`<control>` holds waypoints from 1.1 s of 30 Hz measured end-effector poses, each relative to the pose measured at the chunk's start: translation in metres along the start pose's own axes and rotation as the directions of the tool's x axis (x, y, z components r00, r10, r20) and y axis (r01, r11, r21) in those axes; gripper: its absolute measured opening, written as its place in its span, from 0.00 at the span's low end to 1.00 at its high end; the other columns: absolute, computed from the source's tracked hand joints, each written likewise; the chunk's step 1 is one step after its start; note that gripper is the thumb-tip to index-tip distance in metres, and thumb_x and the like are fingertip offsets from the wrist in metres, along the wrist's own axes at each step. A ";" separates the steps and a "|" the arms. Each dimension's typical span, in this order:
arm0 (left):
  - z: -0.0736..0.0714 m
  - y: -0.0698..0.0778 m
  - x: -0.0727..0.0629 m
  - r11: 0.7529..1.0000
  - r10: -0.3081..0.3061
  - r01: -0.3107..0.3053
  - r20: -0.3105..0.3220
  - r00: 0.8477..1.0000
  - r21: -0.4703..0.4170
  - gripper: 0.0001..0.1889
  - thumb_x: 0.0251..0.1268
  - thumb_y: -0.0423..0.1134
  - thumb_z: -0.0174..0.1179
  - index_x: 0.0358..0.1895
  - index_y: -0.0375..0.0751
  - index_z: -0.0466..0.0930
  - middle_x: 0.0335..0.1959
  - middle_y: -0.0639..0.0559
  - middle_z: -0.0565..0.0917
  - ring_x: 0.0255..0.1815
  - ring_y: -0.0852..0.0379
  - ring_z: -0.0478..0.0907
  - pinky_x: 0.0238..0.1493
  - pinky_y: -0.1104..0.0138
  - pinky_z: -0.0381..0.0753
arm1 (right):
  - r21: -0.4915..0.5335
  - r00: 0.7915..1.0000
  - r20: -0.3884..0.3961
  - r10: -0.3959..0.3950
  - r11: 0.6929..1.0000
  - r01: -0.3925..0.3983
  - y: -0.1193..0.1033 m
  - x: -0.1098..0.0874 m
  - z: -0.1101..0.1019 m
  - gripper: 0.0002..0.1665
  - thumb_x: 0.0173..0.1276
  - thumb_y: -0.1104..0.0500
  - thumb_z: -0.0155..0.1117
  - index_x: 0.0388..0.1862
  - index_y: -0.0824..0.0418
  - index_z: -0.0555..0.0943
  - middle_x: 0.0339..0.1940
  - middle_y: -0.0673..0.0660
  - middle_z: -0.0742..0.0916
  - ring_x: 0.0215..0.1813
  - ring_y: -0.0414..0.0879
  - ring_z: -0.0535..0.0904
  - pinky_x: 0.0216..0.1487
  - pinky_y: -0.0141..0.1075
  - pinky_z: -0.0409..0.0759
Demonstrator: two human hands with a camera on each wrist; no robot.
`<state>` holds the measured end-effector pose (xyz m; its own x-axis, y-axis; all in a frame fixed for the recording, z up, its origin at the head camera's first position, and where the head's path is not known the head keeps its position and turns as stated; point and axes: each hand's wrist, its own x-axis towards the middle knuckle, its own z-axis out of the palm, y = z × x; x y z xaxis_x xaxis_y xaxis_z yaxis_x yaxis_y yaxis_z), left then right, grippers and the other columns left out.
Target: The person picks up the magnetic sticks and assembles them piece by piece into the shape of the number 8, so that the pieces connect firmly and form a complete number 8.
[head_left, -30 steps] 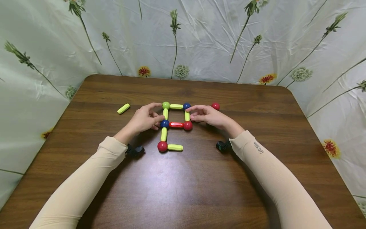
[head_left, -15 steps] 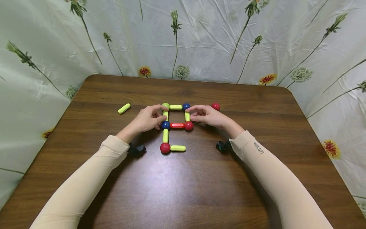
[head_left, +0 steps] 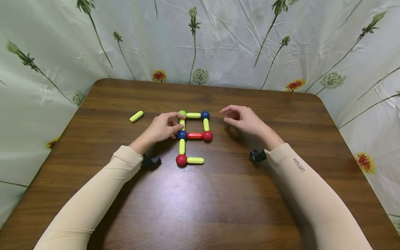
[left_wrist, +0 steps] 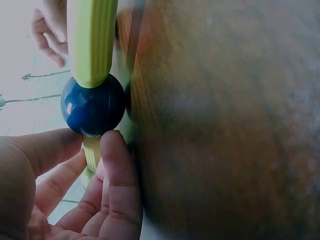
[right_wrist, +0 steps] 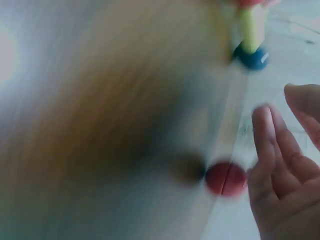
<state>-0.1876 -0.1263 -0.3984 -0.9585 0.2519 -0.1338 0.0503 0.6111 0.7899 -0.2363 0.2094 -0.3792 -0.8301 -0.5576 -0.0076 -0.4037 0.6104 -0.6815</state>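
Note:
In the head view, magnetic rods and balls form a flat square with a tail. My left hand (head_left: 160, 127) pinches the left yellow magnetic rod (head_left: 182, 123), between a green ball (head_left: 182, 113) and a blue ball (head_left: 182, 135). The left wrist view has thumb and fingers around this rod, right at the blue ball (left_wrist: 94, 106). My right hand (head_left: 247, 119) hovers right of the square, fingers loosely bent and holding nothing. A loose red ball (right_wrist: 226, 179) appears beside it in the right wrist view; the hand hides it in the head view.
A red rod (head_left: 195, 135) leads to a red ball (head_left: 207, 135) at the square's lower right. The tail ends in another red ball (head_left: 181, 160) and a yellow rod (head_left: 195, 160). One loose yellow rod (head_left: 136, 116) lies left on the wooden table (head_left: 200, 208).
My right hand has left the square's right yellow rod and moved right, covering the loose red ball. My left hand stays at the left rod, and the lower tail has shifted slightly right.

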 end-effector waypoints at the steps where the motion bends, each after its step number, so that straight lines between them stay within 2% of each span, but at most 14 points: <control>1: 0.000 0.000 0.000 1.000 -0.003 0.003 -0.001 1.000 -0.003 0.17 0.77 0.39 0.67 0.65 0.47 0.83 0.41 0.41 0.89 0.26 0.56 0.87 0.33 0.64 0.89 | -0.066 1.000 -0.025 -0.005 0.998 0.003 0.003 -0.002 -0.002 0.19 0.80 0.61 0.66 0.66 0.61 0.83 0.54 0.63 0.88 0.51 0.54 0.84 0.54 0.45 0.81; 4: 0.000 0.001 -0.001 1.000 -0.007 0.007 -0.001 1.000 -0.012 0.17 0.77 0.39 0.67 0.65 0.46 0.83 0.42 0.41 0.89 0.26 0.57 0.88 0.33 0.64 0.90 | -0.203 0.997 -0.080 -0.018 0.979 0.001 0.011 -0.009 -0.005 0.18 0.78 0.63 0.66 0.64 0.62 0.83 0.53 0.65 0.84 0.53 0.57 0.80 0.59 0.51 0.79; 8: 0.001 0.002 -0.001 1.000 -0.008 0.008 -0.001 1.000 -0.020 0.17 0.77 0.39 0.67 0.65 0.45 0.83 0.41 0.41 0.89 0.26 0.57 0.87 0.33 0.64 0.90 | -0.225 0.985 -0.171 -0.019 0.974 -0.020 0.019 -0.016 -0.007 0.19 0.76 0.64 0.70 0.63 0.64 0.84 0.53 0.68 0.79 0.56 0.62 0.76 0.64 0.55 0.76; 10: 0.001 0.002 0.000 1.000 -0.007 0.007 0.001 1.000 -0.019 0.17 0.77 0.39 0.67 0.65 0.45 0.83 0.41 0.41 0.89 0.26 0.57 0.88 0.33 0.64 0.90 | -0.231 0.978 -0.210 0.003 0.972 -0.053 0.023 -0.017 -0.010 0.22 0.75 0.61 0.71 0.66 0.63 0.83 0.58 0.70 0.77 0.60 0.65 0.73 0.66 0.59 0.73; 13: 0.000 0.003 0.000 1.000 -0.011 0.011 -0.004 1.000 -0.015 0.17 0.77 0.39 0.67 0.64 0.46 0.83 0.41 0.42 0.89 0.26 0.57 0.87 0.33 0.64 0.90 | -0.265 0.973 -0.215 0.079 0.955 -0.136 0.032 -0.014 -0.020 0.33 0.77 0.55 0.71 0.78 0.59 0.75 0.72 0.75 0.70 0.71 0.73 0.65 0.71 0.66 0.66; 16: 0.000 0.002 -0.001 1.000 -0.009 0.009 -0.003 1.000 -0.009 0.17 0.77 0.39 0.67 0.65 0.46 0.83 0.42 0.41 0.89 0.27 0.56 0.87 0.33 0.63 0.90 | -0.311 0.976 -0.149 0.158 0.930 -0.198 0.046 -0.009 -0.032 0.38 0.82 0.55 0.64 0.85 0.60 0.65 0.79 0.79 0.65 0.78 0.77 0.60 0.78 0.70 0.61; 20: 0.001 0.002 -0.001 1.000 -0.008 0.008 0.008 1.000 -0.022 0.18 0.77 0.39 0.67 0.65 0.46 0.83 0.42 0.41 0.89 0.27 0.56 0.87 0.33 0.63 0.90 | -0.344 0.980 -0.091 0.175 0.918 -0.196 0.057 -0.005 -0.043 0.30 0.84 0.64 0.57 0.81 0.69 0.69 0.70 0.80 0.75 0.74 0.74 0.69 0.76 0.65 0.69; 22: 0.000 0.001 -0.001 1.000 -0.010 0.010 0.010 1.000 -0.029 0.18 0.77 0.39 0.67 0.65 0.45 0.83 0.43 0.40 0.89 0.27 0.56 0.87 0.33 0.63 0.90 | -0.350 0.980 -0.104 0.168 0.916 -0.194 0.058 -0.003 -0.046 0.28 0.83 0.66 0.58 0.78 0.71 0.72 0.67 0.79 0.79 0.71 0.73 0.74 0.74 0.64 0.73; 27: -0.003 0.002 -0.001 1.000 -0.019 0.019 0.002 1.000 -0.023 0.18 0.77 0.39 0.67 0.65 0.46 0.83 0.44 0.40 0.89 0.28 0.56 0.87 0.34 0.63 0.90 | -0.276 0.967 -0.146 0.211 0.930 -0.244 0.055 -0.004 -0.048 0.30 0.81 0.62 0.65 0.76 0.71 0.72 0.67 0.77 0.82 0.69 0.70 0.78 0.73 0.61 0.75; 33: -0.002 0.000 0.000 1.000 -0.016 0.016 0.004 1.000 -0.018 0.18 0.77 0.39 0.67 0.65 0.46 0.83 0.43 0.40 0.89 0.30 0.56 0.87 0.33 0.64 0.89 | -0.199 0.959 -0.145 0.242 0.943 -0.268 0.054 -0.015 -0.052 0.25 0.78 0.55 0.70 0.66 0.71 0.81 0.59 0.73 0.87 0.61 0.66 0.85 0.65 0.59 0.80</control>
<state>-0.1882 -0.1277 -0.3970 -0.9580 0.2453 -0.1487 0.0301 0.6016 0.7982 -0.2658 0.2802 -0.3782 -0.9499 -0.3054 -0.0661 -0.2346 0.8367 -0.4948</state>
